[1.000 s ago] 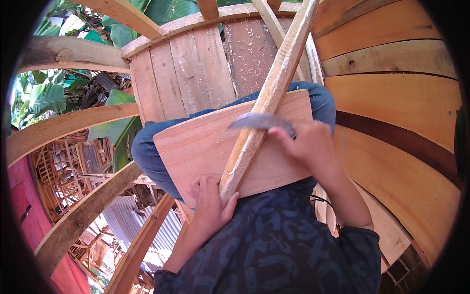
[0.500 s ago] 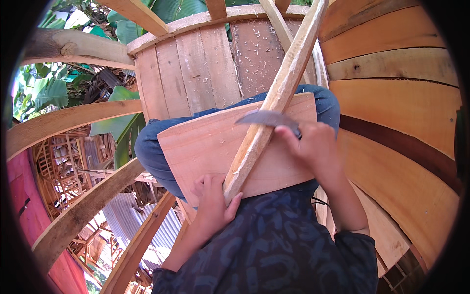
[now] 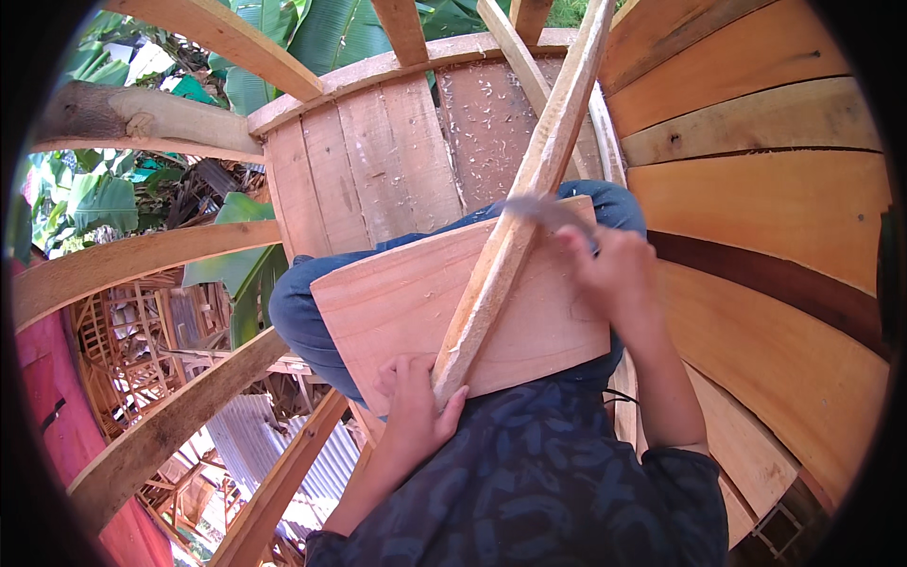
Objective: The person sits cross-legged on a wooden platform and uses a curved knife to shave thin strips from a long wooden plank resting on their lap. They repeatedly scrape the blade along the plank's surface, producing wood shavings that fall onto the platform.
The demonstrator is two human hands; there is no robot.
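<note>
I've got the left hand [image 3: 420, 411] clamped round the wooden stick [image 3: 490, 276], right hand [image 3: 622, 274] gripping the curved blade [image 3: 546, 211], now farther up than half a second ago!

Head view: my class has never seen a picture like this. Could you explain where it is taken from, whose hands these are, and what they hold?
There is no machine here: one person works with two bare hands. A wide fisheye camera worn on the head looks down, so straight edges bend toward the rim. Across the person's legs in blue jeans lies a flat board, and a long wooden stick slants over it. The left hand holds the stick's near end. The right hand holds a dark blade across the stick, too blurred to tell whether it touches. Pale shavings are scattered on the planks beyond.
</note>
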